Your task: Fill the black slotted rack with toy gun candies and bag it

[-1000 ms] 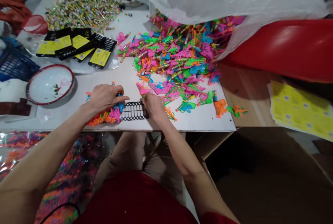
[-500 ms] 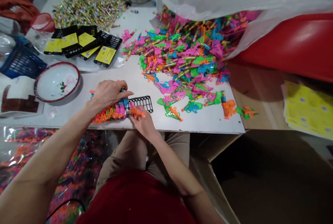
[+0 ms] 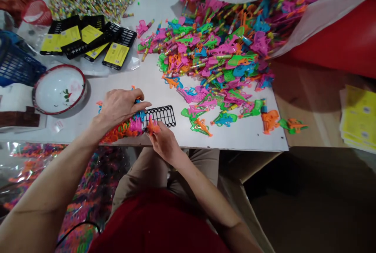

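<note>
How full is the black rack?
Done: the left stretch of the black rack carries a row of toys under the left hand. In hand: the right hand pinches an orange toy at the row's end. Left: the rack's right end is bare, and a big heap waits.

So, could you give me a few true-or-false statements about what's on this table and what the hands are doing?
1. The right hand pinches an orange toy at the black rack. True.
2. The bowl is blue. False: it is white with a red rim.
3. The left hand rests on a row of toys on that rack. True.
4. The big pile of toys lies left of the bowl. False: it lies to its right.
</note>
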{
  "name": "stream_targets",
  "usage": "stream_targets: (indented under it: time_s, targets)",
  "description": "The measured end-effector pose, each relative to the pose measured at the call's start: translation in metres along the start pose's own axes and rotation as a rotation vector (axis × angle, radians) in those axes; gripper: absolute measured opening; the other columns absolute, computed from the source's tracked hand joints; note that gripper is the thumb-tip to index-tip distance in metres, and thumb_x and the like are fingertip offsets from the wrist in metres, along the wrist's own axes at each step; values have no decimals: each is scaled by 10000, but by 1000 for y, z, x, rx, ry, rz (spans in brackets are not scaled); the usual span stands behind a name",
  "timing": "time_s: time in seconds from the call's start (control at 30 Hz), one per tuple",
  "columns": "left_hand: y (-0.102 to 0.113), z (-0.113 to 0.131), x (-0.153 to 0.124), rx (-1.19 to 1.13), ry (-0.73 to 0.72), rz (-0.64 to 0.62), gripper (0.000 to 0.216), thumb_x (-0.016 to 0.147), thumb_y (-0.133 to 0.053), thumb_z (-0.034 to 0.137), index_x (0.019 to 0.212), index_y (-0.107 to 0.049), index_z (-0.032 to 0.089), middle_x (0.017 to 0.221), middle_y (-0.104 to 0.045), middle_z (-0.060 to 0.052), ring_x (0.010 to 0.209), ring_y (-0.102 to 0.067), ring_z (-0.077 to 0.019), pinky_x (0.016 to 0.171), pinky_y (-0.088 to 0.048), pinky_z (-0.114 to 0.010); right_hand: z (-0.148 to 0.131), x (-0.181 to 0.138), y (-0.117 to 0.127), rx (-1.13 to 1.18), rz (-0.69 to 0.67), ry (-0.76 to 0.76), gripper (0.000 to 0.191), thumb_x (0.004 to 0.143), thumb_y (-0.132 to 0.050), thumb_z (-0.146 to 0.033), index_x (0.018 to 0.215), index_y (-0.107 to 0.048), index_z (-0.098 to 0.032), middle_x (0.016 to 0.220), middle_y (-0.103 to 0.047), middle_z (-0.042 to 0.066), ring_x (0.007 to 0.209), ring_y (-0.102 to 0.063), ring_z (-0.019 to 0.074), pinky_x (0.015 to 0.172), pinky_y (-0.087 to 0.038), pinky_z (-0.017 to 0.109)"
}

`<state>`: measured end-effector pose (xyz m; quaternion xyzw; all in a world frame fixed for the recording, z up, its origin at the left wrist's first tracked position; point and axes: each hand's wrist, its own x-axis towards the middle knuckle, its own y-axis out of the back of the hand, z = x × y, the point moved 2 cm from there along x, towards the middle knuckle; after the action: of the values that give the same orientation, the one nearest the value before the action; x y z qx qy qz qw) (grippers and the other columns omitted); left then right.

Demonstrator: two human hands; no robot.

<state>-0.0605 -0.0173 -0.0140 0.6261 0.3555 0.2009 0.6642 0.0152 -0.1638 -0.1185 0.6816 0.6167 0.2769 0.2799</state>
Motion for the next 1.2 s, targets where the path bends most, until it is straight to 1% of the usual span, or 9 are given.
stream_targets:
  time_s: [0.13,0.3,0.43,0.53,0.77,0.93,1.03,1.1,1.2]
  targets:
    - [0,0,0,-1,-5,-4,543,875,-413,678,1041,-678,234,819,-716,-69,802,-654,-239,685,-390,-309,-1,1,-6,-36,27,9,104,927,-458,-119,966,-534,-178,971,-579,85,953,-559,208,823,-496,295]
    - [0,-1,0,-24,-2,-3,543,866,-414,688,1024,-680,242,807,-715,-66,796,-651,-230,689,-395,-304,2,-7,-6,-112,-65,27,81,924,-503,-149,981,-561,-154,985,-603,109,950,-566,233,797,-495,307]
    - [0,-1,1,-11,-7,-11,566,871,-392,692,1032,-678,231,785,-705,-78,784,-645,-244,692,-397,-317,7,-8,-3,45,12,-39,95,926,-500,-148,979,-572,-181,991,-622,73,908,-582,186,802,-473,255]
    - [1,0,0,-3,-18,7,582,883,-358,691,1031,-681,229,770,-693,-79,773,-644,-253,687,-399,-331,6,-4,-4,96,56,-24,110,928,-486,-141,978,-571,-188,993,-621,63,923,-581,175,814,-466,249]
    - [-1,-1,1,23,-29,19,567,883,-369,689,1010,-689,238,788,-698,-84,764,-635,-255,666,-397,-337,-11,1,3,-167,-151,-57,162,931,-431,-87,1005,-542,-178,1013,-606,94,937,-574,200,691,-502,260]
    - [1,-1,2,13,-14,19,546,891,-364,670,994,-690,245,787,-701,-76,769,-639,-249,665,-394,-332,-27,6,12,-230,-197,-67,234,937,-338,-34,1018,-523,-152,967,-618,96,880,-601,192,738,-506,275]
    - [1,-1,1,4,-16,7,547,883,-379,671,993,-690,234,787,-704,-77,769,-643,-251,664,-395,-332,-22,3,11,-184,-174,-55,237,934,-338,-39,1020,-534,-141,960,-625,102,868,-610,197,754,-510,294]
    - [1,-1,1,-1,-8,17,548,880,-384,669,1001,-690,231,792,-706,-76,778,-645,-250,671,-396,-328,-15,-1,10,-55,-129,-30,220,930,-391,-67,1084,-532,-137,999,-634,100,911,-611,199,803,-512,303]
    - [-1,-2,3,-13,6,15,519,881,-406,656,1014,-687,240,814,-716,-60,810,-646,-234,695,-395,-310,-8,-6,10,177,70,2,330,922,-488,-149,1251,-467,-142,1135,-616,113,1073,-576,204,918,-496,323]
